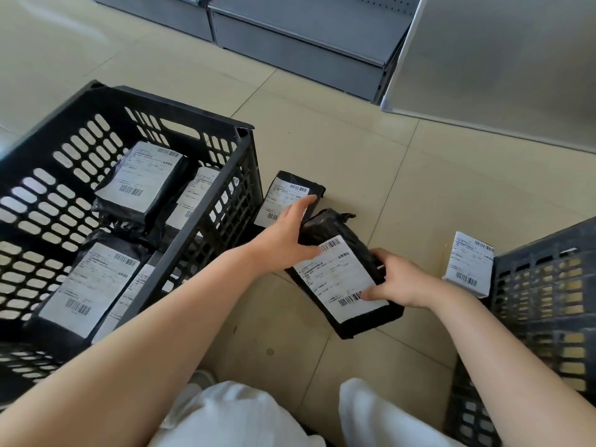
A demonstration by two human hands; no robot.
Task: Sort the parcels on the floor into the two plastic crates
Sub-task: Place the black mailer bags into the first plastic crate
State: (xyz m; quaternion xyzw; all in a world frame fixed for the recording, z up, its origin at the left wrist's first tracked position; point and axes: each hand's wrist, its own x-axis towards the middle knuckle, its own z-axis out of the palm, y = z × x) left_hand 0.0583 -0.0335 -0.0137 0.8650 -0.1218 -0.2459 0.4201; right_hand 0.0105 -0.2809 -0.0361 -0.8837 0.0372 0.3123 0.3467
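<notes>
Holding a black parcel [342, 272] w/ both hands, the person squats over the tiled floor [419, 195] between two crates. The right hand [403, 282] grips the parcel's near right edge, fingers curled round it and thumb on the label; the left hand [287, 233] has its fingers spread, thumb touching the label's far corner, fingertips reaching over to a second parcel [287, 195] lying just beyond it. Whether the held parcel is lifted or lying on the floor can't be told.

Left of the left hand stands the big black crate [200, 227], w/ at least four labelled parcels inside, approx. covering its bottom. Right of the right hand is the other crate [541, 285], dark grey; its inside is hidden, so the count there can't be told. A third parcel [467, 266] stands just beyond that crate's near corner, apparently leaning on its outer wall.

Judging by this, sorting looks well along: most parcels in view are already crated, and three appear left, incl. the one in hand. Grey shelving [306, 43] sits far beyond both hands.
</notes>
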